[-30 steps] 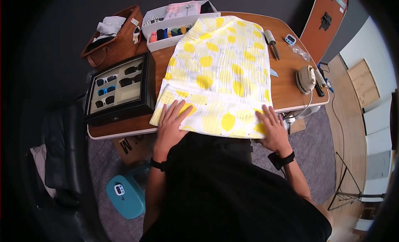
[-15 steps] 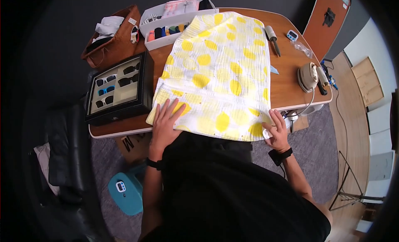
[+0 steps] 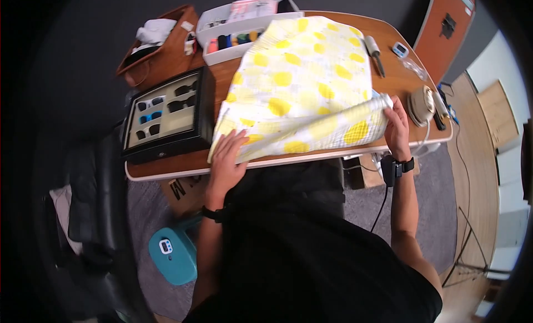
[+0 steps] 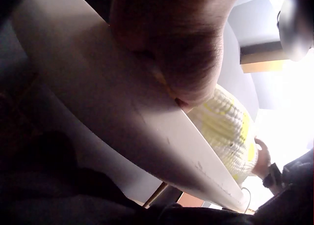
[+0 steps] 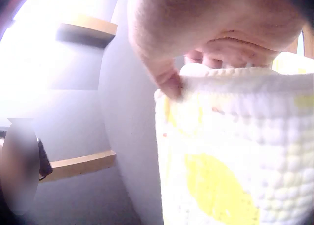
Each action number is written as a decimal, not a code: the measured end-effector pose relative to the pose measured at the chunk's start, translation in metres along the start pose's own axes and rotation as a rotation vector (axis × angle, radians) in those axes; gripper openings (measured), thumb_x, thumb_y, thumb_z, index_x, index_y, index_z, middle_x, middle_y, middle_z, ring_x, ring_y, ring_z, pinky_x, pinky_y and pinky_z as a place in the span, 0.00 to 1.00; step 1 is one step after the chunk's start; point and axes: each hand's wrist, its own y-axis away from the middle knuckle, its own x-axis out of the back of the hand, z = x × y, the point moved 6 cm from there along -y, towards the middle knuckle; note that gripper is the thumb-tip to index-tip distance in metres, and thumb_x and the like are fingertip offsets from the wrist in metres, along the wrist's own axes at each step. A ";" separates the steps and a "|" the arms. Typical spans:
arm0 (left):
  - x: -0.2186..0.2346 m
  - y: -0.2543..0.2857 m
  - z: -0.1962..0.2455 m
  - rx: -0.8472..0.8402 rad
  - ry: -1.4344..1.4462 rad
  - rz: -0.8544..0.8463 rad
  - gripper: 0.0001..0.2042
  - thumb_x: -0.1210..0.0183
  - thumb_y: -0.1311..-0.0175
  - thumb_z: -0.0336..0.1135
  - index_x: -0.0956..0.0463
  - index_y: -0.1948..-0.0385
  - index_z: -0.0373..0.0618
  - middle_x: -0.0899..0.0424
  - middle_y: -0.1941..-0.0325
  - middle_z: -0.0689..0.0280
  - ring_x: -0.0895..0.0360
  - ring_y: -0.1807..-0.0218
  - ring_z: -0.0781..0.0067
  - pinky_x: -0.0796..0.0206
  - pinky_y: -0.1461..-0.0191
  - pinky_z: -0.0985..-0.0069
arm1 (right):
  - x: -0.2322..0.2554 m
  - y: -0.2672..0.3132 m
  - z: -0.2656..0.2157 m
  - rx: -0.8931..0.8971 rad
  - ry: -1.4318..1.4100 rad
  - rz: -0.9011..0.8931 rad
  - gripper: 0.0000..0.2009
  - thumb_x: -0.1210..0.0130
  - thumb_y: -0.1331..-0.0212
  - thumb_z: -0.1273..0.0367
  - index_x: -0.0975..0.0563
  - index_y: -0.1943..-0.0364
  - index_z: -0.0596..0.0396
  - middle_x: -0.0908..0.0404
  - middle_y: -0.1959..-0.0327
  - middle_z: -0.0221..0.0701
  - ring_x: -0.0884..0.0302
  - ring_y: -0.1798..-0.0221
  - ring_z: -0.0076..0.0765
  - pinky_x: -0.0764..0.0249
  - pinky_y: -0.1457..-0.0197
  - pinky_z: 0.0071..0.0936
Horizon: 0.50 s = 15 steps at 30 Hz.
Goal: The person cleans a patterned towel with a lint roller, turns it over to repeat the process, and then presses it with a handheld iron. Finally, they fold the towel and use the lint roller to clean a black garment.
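Note:
A white muslin cloth (image 3: 302,73) with yellow spots covers the middle of the table, its near part folded over in a band. At the near right corner my right hand (image 3: 396,129) pinches the cloth's edge and holds it raised, so the near edge slants up to the right. In the right wrist view the thumb (image 5: 169,85) presses on the bound edge, while the other fingers are partly hidden behind the fabric. My left hand (image 3: 226,163) rests on the near left corner with its fingers laid out over the cloth.
A black sunglasses case (image 3: 206,101) stands close left of the cloth. Behind are a brown basket (image 3: 166,65) and a white box (image 3: 219,57) with rolled items. To the right lie a lint roller (image 3: 373,51), a small timer (image 3: 400,50) and a cream-coloured iron (image 3: 421,105) with its cord.
My right hand went from lying flat on the cloth to gripping its near right corner, and has lifted it up and away from me. The left hand stays at the left corner.

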 end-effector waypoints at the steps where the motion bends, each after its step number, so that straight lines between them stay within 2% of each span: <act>1: 0.002 0.001 0.003 -0.019 -0.010 0.022 0.25 0.38 0.50 0.22 0.24 0.44 0.44 0.22 0.32 0.61 0.33 0.26 0.50 0.48 0.20 0.53 | -0.005 -0.007 0.014 -0.036 -0.043 0.102 0.08 0.47 0.25 0.67 0.26 0.52 0.57 0.16 0.50 0.30 0.21 0.49 0.19 0.26 0.45 0.21; 3: 0.000 0.003 -0.001 0.018 0.024 0.019 0.25 0.37 0.49 0.22 0.24 0.44 0.44 0.22 0.32 0.60 0.32 0.27 0.49 0.48 0.20 0.52 | -0.004 -0.009 0.049 -0.273 0.113 0.293 0.11 0.47 0.24 0.64 0.24 0.50 0.58 0.15 0.53 0.30 0.19 0.56 0.20 0.23 0.51 0.21; 4: 0.002 0.003 -0.001 0.021 0.042 0.079 0.24 0.37 0.48 0.21 0.25 0.45 0.44 0.20 0.36 0.57 0.29 0.29 0.48 0.41 0.24 0.54 | 0.003 -0.005 0.070 -0.396 0.224 0.299 0.15 0.45 0.25 0.62 0.24 0.48 0.61 0.14 0.57 0.30 0.19 0.60 0.20 0.23 0.56 0.21; 5: 0.002 0.005 -0.006 0.020 0.040 0.086 0.24 0.37 0.48 0.21 0.25 0.45 0.44 0.20 0.36 0.57 0.29 0.29 0.48 0.41 0.24 0.54 | 0.028 0.000 0.097 -0.482 0.398 0.223 0.17 0.43 0.26 0.61 0.24 0.48 0.63 0.14 0.60 0.32 0.20 0.63 0.20 0.24 0.60 0.21; 7: -0.004 0.007 -0.019 0.067 0.119 0.089 0.26 0.34 0.47 0.20 0.26 0.42 0.41 0.18 0.39 0.55 0.25 0.32 0.47 0.34 0.29 0.57 | 0.026 0.002 0.084 -0.487 0.504 0.228 0.17 0.41 0.28 0.60 0.23 0.50 0.63 0.15 0.63 0.33 0.21 0.67 0.19 0.24 0.64 0.20; 8: 0.000 0.004 -0.018 0.057 0.141 0.146 0.21 0.30 0.47 0.23 0.22 0.49 0.37 0.16 0.46 0.55 0.20 0.38 0.48 0.29 0.37 0.60 | 0.026 0.002 0.079 -0.482 0.503 0.238 0.17 0.41 0.28 0.60 0.23 0.50 0.63 0.15 0.63 0.33 0.21 0.67 0.19 0.24 0.64 0.20; 9: 0.002 0.004 -0.016 0.050 0.135 0.144 0.21 0.30 0.47 0.23 0.22 0.49 0.37 0.16 0.46 0.55 0.20 0.38 0.48 0.29 0.37 0.60 | 0.024 0.001 0.078 -0.486 0.543 0.246 0.17 0.41 0.28 0.60 0.22 0.51 0.63 0.15 0.64 0.32 0.22 0.69 0.19 0.25 0.65 0.21; 11: 0.007 0.005 -0.010 0.021 0.188 0.153 0.14 0.27 0.49 0.26 0.18 0.61 0.33 0.15 0.51 0.56 0.19 0.43 0.51 0.28 0.41 0.62 | 0.020 -0.004 0.088 -0.484 0.571 0.237 0.17 0.40 0.28 0.60 0.22 0.52 0.63 0.15 0.66 0.32 0.22 0.70 0.19 0.25 0.66 0.21; 12: 0.009 0.004 -0.008 -0.038 0.190 0.187 0.13 0.24 0.49 0.32 0.18 0.71 0.32 0.17 0.54 0.57 0.19 0.51 0.53 0.27 0.47 0.64 | 0.026 -0.007 0.092 -0.461 0.590 0.235 0.17 0.40 0.29 0.60 0.21 0.53 0.63 0.15 0.66 0.32 0.22 0.69 0.19 0.25 0.66 0.21; 15: 0.010 0.005 -0.014 -0.074 0.189 0.207 0.13 0.25 0.49 0.32 0.18 0.72 0.32 0.18 0.60 0.58 0.20 0.56 0.54 0.28 0.51 0.64 | 0.031 -0.010 0.090 -0.449 0.597 0.239 0.17 0.40 0.29 0.60 0.21 0.54 0.64 0.15 0.65 0.31 0.22 0.68 0.18 0.25 0.63 0.20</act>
